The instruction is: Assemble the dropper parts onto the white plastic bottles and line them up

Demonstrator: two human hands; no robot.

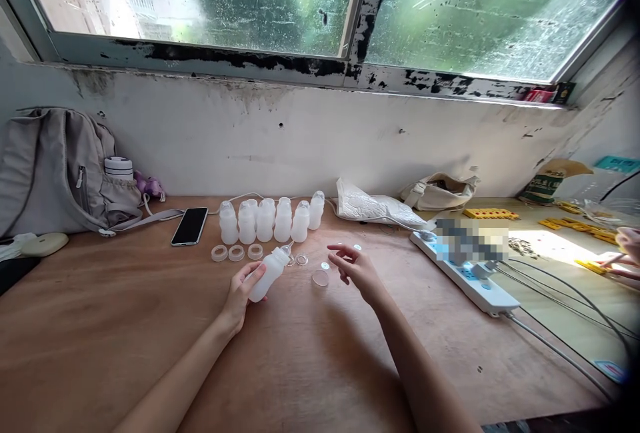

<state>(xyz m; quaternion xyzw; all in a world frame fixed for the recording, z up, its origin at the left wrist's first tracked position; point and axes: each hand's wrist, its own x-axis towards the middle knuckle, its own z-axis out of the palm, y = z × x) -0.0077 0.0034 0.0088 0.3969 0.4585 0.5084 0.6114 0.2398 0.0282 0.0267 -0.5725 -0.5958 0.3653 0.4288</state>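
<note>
Baby bottle [267, 280], tilted, its clear nipple [289, 248] toward the worktop's [260, 366] back edge, is clamped in the grip of the left hand [243, 294]. The right hand [356, 271], grip apart, hovers just beside a round clear cap [321, 278]. Beyond, three collar rings [236, 258] lie before upright frosted bottles [283, 221] near the back edge; a backpack [55, 166] occupies the back left corner.

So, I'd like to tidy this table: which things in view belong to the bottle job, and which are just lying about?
Likely part of the job:
Bottle in the left hand
Standing bottles
Pale rings
Clear round piece near the right hand

Probably just lying about:
Phone
Backpack
White padded pouch
Power strip
</note>
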